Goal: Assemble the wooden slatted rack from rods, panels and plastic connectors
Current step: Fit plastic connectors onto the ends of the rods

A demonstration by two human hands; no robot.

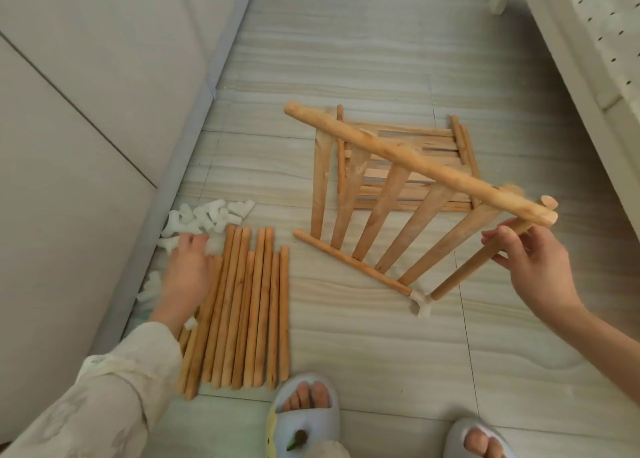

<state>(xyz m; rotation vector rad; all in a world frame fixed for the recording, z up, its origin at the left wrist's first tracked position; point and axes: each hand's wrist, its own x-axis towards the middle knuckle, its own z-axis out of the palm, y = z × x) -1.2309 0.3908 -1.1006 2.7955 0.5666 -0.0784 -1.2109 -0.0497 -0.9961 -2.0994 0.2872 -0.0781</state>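
Observation:
A slatted wooden panel [388, 215] stands tilted on the floor, its lower rail ending in a white plastic connector [419, 301]. A wooden rod [474, 267] rises from that connector to my right hand [533, 270], which grips the rod near its top beside the panel's upper rail. My left hand [187, 270] reaches over a row of several loose rods [252, 305], its fingertips at a pile of white connectors [204, 216] by the wall. A second slatted panel [433, 142] lies flat behind the tilted one.
A grey wall and skirting run along the left. White furniture with a perforated panel [609, 24] stands at the right. My two feet in slippers [304, 419] are at the bottom edge. Pale tiled floor lies between the rods and the panel.

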